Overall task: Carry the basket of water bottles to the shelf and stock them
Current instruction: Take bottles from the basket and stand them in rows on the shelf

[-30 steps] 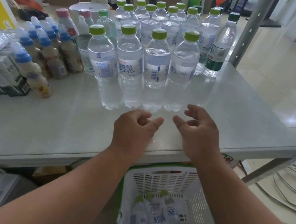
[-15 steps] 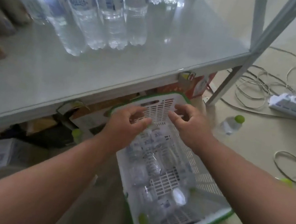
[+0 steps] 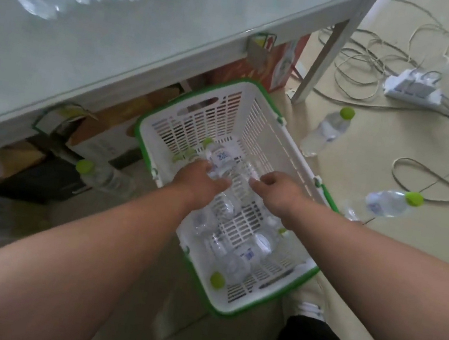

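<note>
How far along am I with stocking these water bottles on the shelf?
Done: bottles stand on the shelf. In hand: left hand closes on a bottle in the basket; right hand reaches in empty. Left: several basket bottles, plus loose floor bottles.

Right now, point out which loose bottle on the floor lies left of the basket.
The green-capped bottle under the shelf edge; the other two lie right of the basket, among the cables.
</note>
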